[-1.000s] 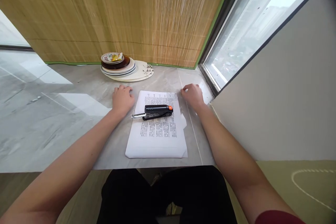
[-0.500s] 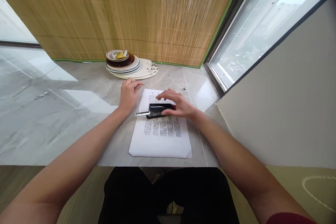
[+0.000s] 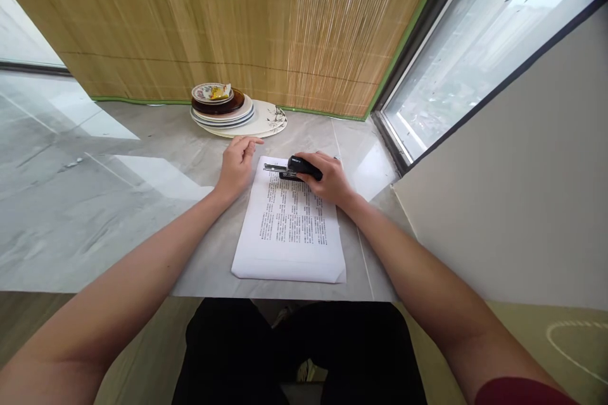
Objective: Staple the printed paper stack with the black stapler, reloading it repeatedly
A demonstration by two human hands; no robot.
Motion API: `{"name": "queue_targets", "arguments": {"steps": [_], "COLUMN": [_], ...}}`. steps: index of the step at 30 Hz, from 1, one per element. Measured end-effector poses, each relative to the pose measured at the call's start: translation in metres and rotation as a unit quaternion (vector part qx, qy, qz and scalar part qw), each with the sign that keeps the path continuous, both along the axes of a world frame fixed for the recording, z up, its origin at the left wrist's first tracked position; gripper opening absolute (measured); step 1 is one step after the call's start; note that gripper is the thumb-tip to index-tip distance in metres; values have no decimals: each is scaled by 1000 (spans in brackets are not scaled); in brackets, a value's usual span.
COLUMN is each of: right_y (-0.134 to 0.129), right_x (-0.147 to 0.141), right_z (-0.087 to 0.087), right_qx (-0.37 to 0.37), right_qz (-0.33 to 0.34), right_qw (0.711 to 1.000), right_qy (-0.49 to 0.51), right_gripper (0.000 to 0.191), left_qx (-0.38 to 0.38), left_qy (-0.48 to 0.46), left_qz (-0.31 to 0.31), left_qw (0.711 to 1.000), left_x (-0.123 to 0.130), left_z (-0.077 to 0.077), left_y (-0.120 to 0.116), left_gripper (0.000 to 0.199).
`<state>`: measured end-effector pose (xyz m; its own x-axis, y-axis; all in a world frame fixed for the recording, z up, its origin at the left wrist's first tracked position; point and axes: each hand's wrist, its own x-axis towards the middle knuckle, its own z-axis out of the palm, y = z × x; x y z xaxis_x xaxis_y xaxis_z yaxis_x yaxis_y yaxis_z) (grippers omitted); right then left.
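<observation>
My right hand [image 3: 327, 176] is closed around a black stapler [image 3: 304, 166], above the far part of a stack of printed paper [image 3: 289, 259]. The stapler's metal staple tray [image 3: 274, 168] sticks out to the left, clear of the black top. Beside the paper's far left corner, my left hand [image 3: 238, 159] rests on the counter with its fingers stretched out and nothing held. The paper lies flat, its near corners slightly bent.
A pile of plates [image 3: 223, 115] with a small yellow packet on top stands beyond my left hand. Behind it hangs a bamboo blind [image 3: 237, 19]. A window frame [image 3: 392, 139] and a pale wall [image 3: 513, 171] bound the right side of the marble counter [image 3: 118, 228].
My right hand has gripped the stapler and shifted it away from me, toward the far end of the paper. My left hand has stayed almost in place.
</observation>
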<state>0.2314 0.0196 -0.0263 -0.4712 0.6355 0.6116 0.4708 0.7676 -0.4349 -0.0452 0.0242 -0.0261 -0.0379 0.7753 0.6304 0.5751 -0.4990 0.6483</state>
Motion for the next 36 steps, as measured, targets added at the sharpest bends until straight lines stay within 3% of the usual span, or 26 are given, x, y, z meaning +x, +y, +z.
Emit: {"name": "queue_targets", "arguments": {"steps": [10, 13, 18, 25, 36], "right_y": [3, 4, 3, 2, 3], "right_x": [-3, -3, -3, -4, -5], "right_z": [-5, -5, -4, -3, -2], "right_qx": [-16, -25, -39, -53, -59], "right_qz": [-6, -6, 19, 27, 44], "right_qw": [1000, 1000, 999, 998, 997], "right_qy": [3, 6, -4, 3, 5], "right_gripper": [45, 46, 45, 44, 45], "left_qx": [-6, -51, -55, -104, -102], "left_qy": [-11, -5, 24, 26, 64], "left_qz": [-105, -104, -88, -175, -191], "left_qw": [994, 993, 994, 979, 974], "left_x": [8, 9, 8, 7, 4], "left_z": [11, 14, 19, 15, 14], "left_y": [-11, -15, -23, -21, -20], "left_gripper": [25, 33, 15, 19, 17]}}
